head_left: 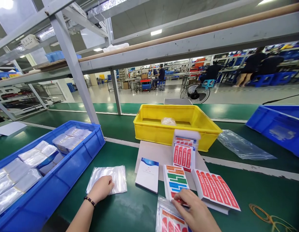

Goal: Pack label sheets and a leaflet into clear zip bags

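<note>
My left hand (pixel 102 188), its fingers curled closed, rests on a stack of clear plastic bags (pixel 120 178); it appears to pinch the top bag, though its fingertips are partly hidden. My right hand (pixel 191 206) is closed on the upper edge of a filled clear zip bag (pixel 161 214) with printed sticker sheets inside. Just beyond that hand lies a stack of sticker sheets in orange, green and blue (pixel 175 177). To its right sits a stack of red-label sheets (pixel 217 190), and to its left a stack of white booklets (pixel 147 175). More red-label sheets (pixel 183 154) lean against the yellow bin.
A blue bin (pixel 74 167) of bundled plastic bags stands at left. The yellow bin (pixel 151 133) is at centre, another blue bin (pixel 275 129) at right. A loose plastic bag (pixel 246 145) and rubber bands (pixel 260 211) lie on the green table. A shelf beam (pixel 188 45) crosses overhead.
</note>
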`<state>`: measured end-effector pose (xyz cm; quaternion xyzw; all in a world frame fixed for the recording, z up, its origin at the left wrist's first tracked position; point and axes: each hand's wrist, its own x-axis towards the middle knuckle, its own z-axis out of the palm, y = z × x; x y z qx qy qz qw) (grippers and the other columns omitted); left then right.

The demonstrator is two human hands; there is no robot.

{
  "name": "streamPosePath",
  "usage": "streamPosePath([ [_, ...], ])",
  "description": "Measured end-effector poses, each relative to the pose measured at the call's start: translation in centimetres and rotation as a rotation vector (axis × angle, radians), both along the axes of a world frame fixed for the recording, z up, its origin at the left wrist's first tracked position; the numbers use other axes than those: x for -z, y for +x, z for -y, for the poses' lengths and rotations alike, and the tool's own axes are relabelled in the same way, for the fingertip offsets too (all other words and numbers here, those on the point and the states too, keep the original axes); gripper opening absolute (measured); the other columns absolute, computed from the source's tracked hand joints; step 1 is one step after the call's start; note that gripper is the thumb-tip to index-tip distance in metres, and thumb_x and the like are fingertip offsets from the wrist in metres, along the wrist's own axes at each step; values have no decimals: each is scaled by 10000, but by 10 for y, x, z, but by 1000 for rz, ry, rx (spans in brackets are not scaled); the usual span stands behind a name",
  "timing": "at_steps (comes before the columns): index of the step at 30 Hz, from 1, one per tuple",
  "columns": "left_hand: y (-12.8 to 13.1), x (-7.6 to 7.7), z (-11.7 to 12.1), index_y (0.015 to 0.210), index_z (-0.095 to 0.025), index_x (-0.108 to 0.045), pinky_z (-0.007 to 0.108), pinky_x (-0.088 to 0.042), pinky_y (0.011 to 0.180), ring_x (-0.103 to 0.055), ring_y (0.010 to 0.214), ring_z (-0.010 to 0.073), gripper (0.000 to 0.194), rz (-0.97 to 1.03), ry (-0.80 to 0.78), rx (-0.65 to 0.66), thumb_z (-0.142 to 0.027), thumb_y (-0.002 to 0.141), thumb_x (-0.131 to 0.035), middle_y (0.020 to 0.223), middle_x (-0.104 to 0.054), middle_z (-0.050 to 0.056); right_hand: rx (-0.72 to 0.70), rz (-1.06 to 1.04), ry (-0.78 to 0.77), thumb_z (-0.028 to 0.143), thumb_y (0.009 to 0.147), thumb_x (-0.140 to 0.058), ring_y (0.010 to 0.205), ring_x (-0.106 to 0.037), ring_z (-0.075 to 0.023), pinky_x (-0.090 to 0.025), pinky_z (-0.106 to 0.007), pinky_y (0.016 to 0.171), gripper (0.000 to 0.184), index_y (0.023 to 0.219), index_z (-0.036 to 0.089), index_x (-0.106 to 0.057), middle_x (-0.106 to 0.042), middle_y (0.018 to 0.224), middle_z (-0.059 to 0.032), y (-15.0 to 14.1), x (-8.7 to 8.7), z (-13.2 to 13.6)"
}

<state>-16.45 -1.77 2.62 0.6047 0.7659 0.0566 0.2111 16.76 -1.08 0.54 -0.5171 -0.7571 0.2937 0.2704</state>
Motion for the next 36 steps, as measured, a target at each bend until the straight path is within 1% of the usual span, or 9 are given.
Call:
streamPosePath([
  [5, 56, -15, 7, 628, -181, -521, 212, -298, 547, -494, 614, 134, 211, 153, 75, 171, -282, 774, -406, 627, -560, -11, -114, -285, -127, 483, 841, -405, 723, -578, -199, -454, -304, 673, 382, 669, 206, -605, -607, 763, -58, -21, -5, 9],
  [9, 114, -14, 14, 589, -179, -526, 230, -257, 517, -430, 536, 122, 175, 312, 120, 354, -239, 734, -446, 557, -518, -14, -118, -419, -274, 539, 818, -408, 609, -603, -186, -492, -298, 570, 496, 1116, 172, -561, -645, 739, -52, -36, 11, 14],
  [11, 135, -11, 12, 583, -178, -523, 233, -250, 514, -415, 526, 115, 150, 389, 128, 397, -227, 715, -470, 552, -511, -19, -81, -319, -169, 475, 834, -406, 643, -624, -204, -505, -313, 602, 476, 1174, 165, -526, -663, 731, -61, -36, 21, 13],
  [14, 153, -4, 3, 578, -174, -508, 224, -273, 512, -410, 526, 107, 183, 620, 106, 326, -285, 722, -494, 550, -491, -33, -66, -117, 111, 311, 861, -342, 877, -628, -240, -497, -348, 763, 387, 1157, 178, -552, -664, 978, -123, -30, 30, 11],
  [17, 162, 6, -8, 525, -170, -472, 220, -292, 478, -394, 466, 95, 299, 921, 37, 158, -387, 729, -487, 494, -453, -42, -103, 24, 267, 213, 848, -284, 808, -645, -244, -515, -346, 690, 421, 1174, 134, -538, -663, 948, -152, -26, 33, 9],
  [21, 167, 19, -13, 524, -170, -461, 214, -261, 434, -345, 409, 77, 325, 1053, 11, 64, -427, 723, -463, 454, -418, -51, -86, 29, 256, 225, 841, -352, 757, -628, -221, -498, -316, 660, 369, 1152, 142, -534, -659, 895, -123, -28, 22, 11],
  [25, 166, 27, -11, 521, -165, -460, 214, -255, 450, -340, 441, 79, 345, 1108, 17, 84, -468, 665, -538, 449, -405, -50, -39, -22, 56, 266, 815, -445, 659, -567, -168, -439, -257, 597, 175, 810, 192, -604, -617, 723, -35, -28, 5, 11],
  [28, 163, 28, -8, 520, -170, -440, 223, -257, 464, -340, 454, 87, 358, 1073, 13, 151, -477, 690, -512, 452, -404, -44, -36, -10, 6, 263, 839, -380, 567, -507, -134, -371, -231, 529, 292, 583, 184, -495, -541, 594, -6, -28, 5, 8],
  [36, 159, 24, -5, 467, -190, -329, 233, -220, 493, -303, 509, 94, 287, 787, 76, 257, -301, 706, -441, 484, -328, -51, 127, 172, 469, 189, 841, -323, 503, -436, -135, -297, -249, 486, 314, 541, 197, -414, -459, 518, -2, -23, 19, -1],
])
